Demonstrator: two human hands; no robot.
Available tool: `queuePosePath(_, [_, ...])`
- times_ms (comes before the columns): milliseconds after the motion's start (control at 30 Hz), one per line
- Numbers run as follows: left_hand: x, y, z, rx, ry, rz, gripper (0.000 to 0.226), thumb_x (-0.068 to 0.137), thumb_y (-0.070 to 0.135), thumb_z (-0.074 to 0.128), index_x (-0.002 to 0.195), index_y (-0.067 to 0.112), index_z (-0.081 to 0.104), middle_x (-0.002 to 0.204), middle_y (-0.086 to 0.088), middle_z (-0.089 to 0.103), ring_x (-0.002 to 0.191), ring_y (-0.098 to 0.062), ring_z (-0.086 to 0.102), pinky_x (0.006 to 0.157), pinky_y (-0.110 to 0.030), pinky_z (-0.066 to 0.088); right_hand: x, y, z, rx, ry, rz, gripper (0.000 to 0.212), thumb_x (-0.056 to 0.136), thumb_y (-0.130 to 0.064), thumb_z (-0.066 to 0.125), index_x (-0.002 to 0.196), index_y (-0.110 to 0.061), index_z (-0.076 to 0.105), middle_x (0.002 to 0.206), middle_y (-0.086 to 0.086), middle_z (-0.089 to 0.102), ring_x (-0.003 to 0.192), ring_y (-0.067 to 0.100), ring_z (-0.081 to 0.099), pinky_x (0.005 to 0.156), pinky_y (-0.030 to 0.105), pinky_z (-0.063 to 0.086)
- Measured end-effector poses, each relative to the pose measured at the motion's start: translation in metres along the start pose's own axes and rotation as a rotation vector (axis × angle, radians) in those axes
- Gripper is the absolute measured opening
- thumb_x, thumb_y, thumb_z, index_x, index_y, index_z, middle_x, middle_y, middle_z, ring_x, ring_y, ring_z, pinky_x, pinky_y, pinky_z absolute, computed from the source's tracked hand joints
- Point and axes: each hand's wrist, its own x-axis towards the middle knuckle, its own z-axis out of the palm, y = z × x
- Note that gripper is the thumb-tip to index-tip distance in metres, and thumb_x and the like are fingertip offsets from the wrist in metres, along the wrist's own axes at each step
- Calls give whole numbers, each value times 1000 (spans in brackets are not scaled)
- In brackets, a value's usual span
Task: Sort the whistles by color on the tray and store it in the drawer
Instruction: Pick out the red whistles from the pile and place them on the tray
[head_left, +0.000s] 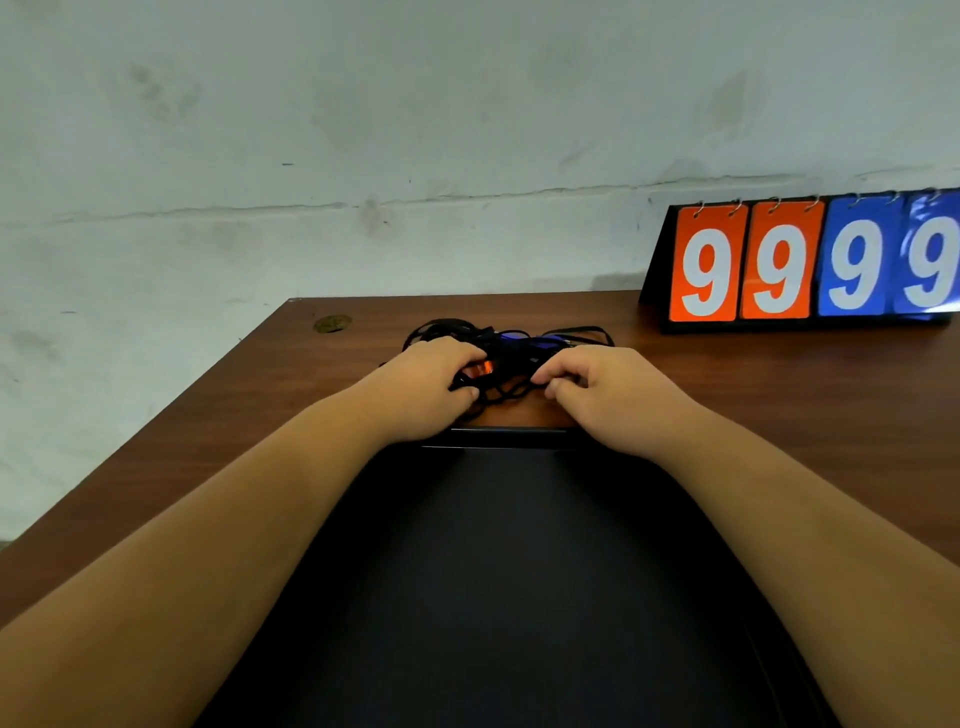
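Note:
A tangle of black cords (506, 387) with whistles lies on the brown table just beyond the far rim of a black tray (511, 436). An orange whistle (480, 368) shows beside my left hand (421, 387), whose curled fingers grip the cords at the pile's left side. A blue whistle (511, 340) sits at the back of the tangle. My right hand (602, 389) pinches a cord at the pile's right side. The tray stretches toward me between my forearms; its flat black floor holds nothing that I can see.
A flip scoreboard (805, 265) with orange and blue 9 cards stands at the back right of the table (753, 395). A small round brass disc (332, 323) sits near the table's far left corner. A pale wall rises behind.

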Motion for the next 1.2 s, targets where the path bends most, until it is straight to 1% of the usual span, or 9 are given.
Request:
queuePosePath(100, [4, -4, 4, -6, 40, -5, 40, 108, 31, 61, 148, 31, 62, 143, 6, 63, 133, -19, 56, 114, -39, 46, 1, 1, 0, -3, -5, 12, 29, 110, -24, 57, 128, -37, 76, 131, -17, 69, 123, 2, 60, 107, 24, 45])
queuePosePath(233, [4, -7, 4, 26, 82, 8, 32, 102, 43, 70, 133, 34, 68, 128, 11, 65, 118, -13, 58, 97, -31, 46, 2, 2, 0, -4, 3, 16, 30, 110, -23, 56, 128, -37, 75, 128, -19, 69, 119, 0, 59, 103, 20, 44])
queuePosePath(400, [2, -10, 3, -17, 132, -27, 26, 97, 37, 77, 122, 34, 72, 123, 14, 70, 117, -9, 63, 91, -25, 45, 4, 2, 1, -15, -5, 22, 30, 111, -24, 57, 132, -37, 73, 119, -26, 60, 99, -9, 55, 84, 7, 37])
queuePosePath(567, [-5, -8, -3, -126, 175, -44, 23, 91, 28, 76, 112, 39, 72, 112, 16, 66, 103, -6, 62, 79, -22, 46, 3, 1, -1, -20, 14, 16, 29, 111, -25, 58, 131, -39, 73, 120, -23, 63, 99, -8, 57, 88, 10, 44])
queuePosePath(700, [-10, -5, -11, -164, 263, 41, 27, 99, 33, 75, 123, 45, 75, 112, 22, 68, 104, -1, 61, 91, -22, 47, 0, -4, -3, -21, 93, -31, 29, 109, -27, 59, 133, -35, 73, 109, -26, 64, 92, -8, 59, 77, 7, 39])
queuePosePath(833, [-9, -2, -12, -65, 346, 192, 34, 101, 40, 72, 135, 45, 72, 133, 15, 64, 126, -9, 54, 106, -28, 39, -3, -12, -5, 26, 148, -96, 32, 106, -43, 65, 137, -35, 69, 102, -22, 68, 95, -10, 60, 77, 11, 47])
queuePosePath(1000, [-13, 7, -12, -41, 376, 342, 39, 101, 36, 68, 140, 37, 71, 121, 13, 71, 112, -7, 64, 97, -29, 51, -9, -17, -6, 169, 120, -130, 41, 99, -56, 69, 135, -35, 71, 107, -16, 76, 95, 1, 72, 88, 27, 63])
queuePosePath(1100, [-17, 12, -15, -43, 396, 357, 42, 96, 37, 74, 138, 33, 72, 119, 12, 71, 107, -6, 65, 93, -26, 51, -9, -19, -5, 147, 106, -140, 42, 97, -59, 68, 132, -37, 72, 106, -20, 75, 99, -4, 70, 87, 21, 60])
queuePosePath(1200, [-19, 18, -17, -153, 350, 287, 48, 90, 36, 85, 134, 31, 70, 113, 17, 68, 99, -1, 68, 88, -16, 53, -10, -19, -5, 106, 142, -160, 31, 100, -50, 70, 128, -36, 75, 102, -21, 74, 98, -6, 67, 83, 15, 57])
